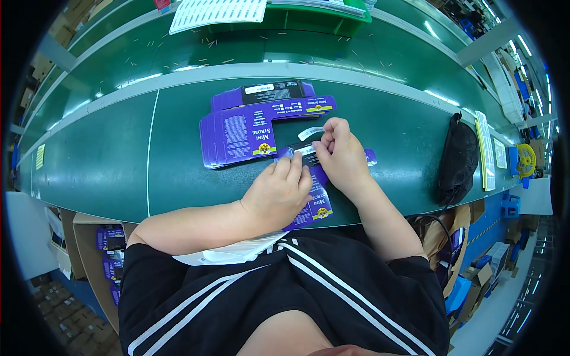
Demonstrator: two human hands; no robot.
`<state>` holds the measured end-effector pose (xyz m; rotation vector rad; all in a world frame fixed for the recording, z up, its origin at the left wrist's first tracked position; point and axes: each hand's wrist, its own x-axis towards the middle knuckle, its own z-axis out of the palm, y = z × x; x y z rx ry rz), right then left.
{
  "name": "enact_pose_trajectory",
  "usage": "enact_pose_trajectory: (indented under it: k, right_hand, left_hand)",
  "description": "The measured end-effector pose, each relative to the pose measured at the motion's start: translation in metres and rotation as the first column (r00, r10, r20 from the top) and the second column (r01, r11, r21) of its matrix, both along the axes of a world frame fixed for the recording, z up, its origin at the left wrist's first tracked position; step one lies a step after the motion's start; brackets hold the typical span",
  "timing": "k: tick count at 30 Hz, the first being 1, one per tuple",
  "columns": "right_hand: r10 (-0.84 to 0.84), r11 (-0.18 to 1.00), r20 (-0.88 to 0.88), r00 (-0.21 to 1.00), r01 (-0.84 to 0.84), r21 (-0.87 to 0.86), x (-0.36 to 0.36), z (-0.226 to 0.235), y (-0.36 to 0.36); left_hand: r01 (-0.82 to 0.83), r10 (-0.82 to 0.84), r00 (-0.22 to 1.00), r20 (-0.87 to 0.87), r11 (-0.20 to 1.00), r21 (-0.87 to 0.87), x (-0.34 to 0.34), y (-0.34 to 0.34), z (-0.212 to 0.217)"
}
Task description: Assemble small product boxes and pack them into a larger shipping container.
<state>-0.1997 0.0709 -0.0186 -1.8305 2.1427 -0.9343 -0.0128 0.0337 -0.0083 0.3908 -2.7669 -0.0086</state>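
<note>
Two hands (279, 188) (343, 157), one pinched label (310, 134), one carton (319, 200) beneath

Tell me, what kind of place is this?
It looks like a factory or packing workshop, though I can't be sure. A stack of flat purple cartons lies on a long green workbench, and a cardboard box on the person's left has purple packages inside.

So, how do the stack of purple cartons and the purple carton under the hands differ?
The stack lies farther away; the carton lies nearer. No hand covers the stack, but the left hand and right hand partly hide the carton. Both are mainly purple.
</note>
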Motion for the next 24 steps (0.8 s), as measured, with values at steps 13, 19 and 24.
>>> enact_pose_trajectory:
  k: [13,19,24]
  right_hand:
    - [0.162,0.984,-0.095,0.982,-0.154,0.092,-0.041,0.035,0.025]
    - [0.376,0.926,-0.177,0.910,-0.376,0.032,-0.062,0.051,0.039]
    - [0.340,0.918,-0.085,0.937,-0.350,-0.184,-0.090,0.065,0.040]
  left_hand:
    - [0.007,-0.006,0.998,-0.062,1.000,0.028,0.002,0.001,0.002]
    - [0.083,-0.064,0.980,-0.189,0.992,0.094,0.005,-0.002,0.011]
    - [0.207,-0.246,0.874,-0.419,0.969,-0.138,0.009,0.005,0.014]
